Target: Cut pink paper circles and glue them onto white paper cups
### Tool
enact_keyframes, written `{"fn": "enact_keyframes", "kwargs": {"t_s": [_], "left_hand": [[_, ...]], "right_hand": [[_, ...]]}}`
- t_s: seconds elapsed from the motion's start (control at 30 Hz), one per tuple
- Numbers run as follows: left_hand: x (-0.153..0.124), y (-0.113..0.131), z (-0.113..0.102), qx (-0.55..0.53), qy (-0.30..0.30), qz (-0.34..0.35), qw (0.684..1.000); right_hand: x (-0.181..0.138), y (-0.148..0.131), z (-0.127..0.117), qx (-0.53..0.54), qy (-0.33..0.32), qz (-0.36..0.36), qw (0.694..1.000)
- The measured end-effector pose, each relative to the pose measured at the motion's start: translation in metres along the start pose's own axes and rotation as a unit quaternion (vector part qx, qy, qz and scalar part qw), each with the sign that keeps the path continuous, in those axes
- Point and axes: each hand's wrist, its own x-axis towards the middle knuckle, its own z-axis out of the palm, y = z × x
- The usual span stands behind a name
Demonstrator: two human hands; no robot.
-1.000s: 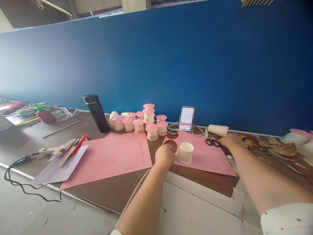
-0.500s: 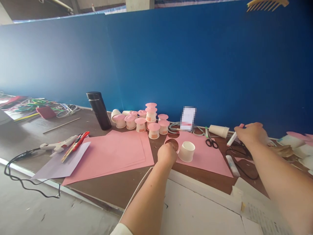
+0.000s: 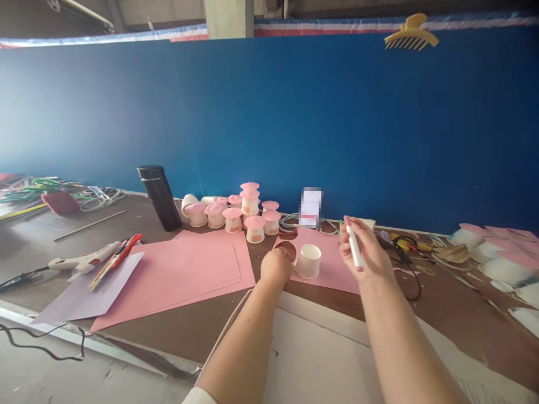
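Observation:
My right hand [image 3: 367, 249] holds a white marker [image 3: 354, 249] with pink ends, above the right part of a pink paper sheet [image 3: 334, 266]. My left hand [image 3: 275, 268] is closed at that sheet's left edge, beside a round cut-out; its fingertips are turned away, and what they grip is hidden. Between my hands a white paper cup [image 3: 309, 262] stands on the sheet, wide rim down. Behind my left hand are several small cups with pink round tops [image 3: 255, 227], some stacked.
A black bottle [image 3: 160, 196] stands at the back left. Larger pink sheets [image 3: 189, 269] lie left, with a red cutter [image 3: 118, 261] and a glue gun [image 3: 86, 259] beside them. A pixelated phone [image 3: 310, 206] leans on the blue partition [image 3: 337, 123]. More pink-topped cups [image 3: 505, 255] are at the right.
My right hand has brought the marker left from the table's right side, towards the cup. My left hand stays closed at the sheet's edge. The view has shifted slightly.

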Motion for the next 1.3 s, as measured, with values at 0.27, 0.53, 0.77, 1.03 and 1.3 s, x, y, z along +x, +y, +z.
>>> {"fn": "enact_keyframes", "kwargs": {"t_s": [0.27, 0.53, 0.77, 1.03, 1.3], "left_hand": [[-0.012, 0.01, -0.01, -0.185, 0.167, 0.1, 0.963], [-0.02, 0.017, -0.013, -0.493, -0.067, 0.165, 0.852], [-0.015, 0.014, -0.015, -0.604, -0.07, 0.14, 0.781], [-0.016, 0.014, -0.013, -0.589, -0.08, 0.141, 0.792], [-0.017, 0.016, -0.013, -0.564, -0.074, 0.135, 0.811]], "right_hand": [[-0.017, 0.02, -0.015, -0.009, -0.128, 0.11, 0.986], [-0.034, 0.032, 0.004, -0.107, -0.197, 0.183, 0.957], [-0.028, 0.041, -0.003, -0.088, -0.184, 0.123, 0.971], [-0.032, 0.049, 0.007, -0.173, -0.113, -0.008, 0.978], [-0.032, 0.051, 0.012, -0.156, -0.065, -0.046, 0.985]]}}
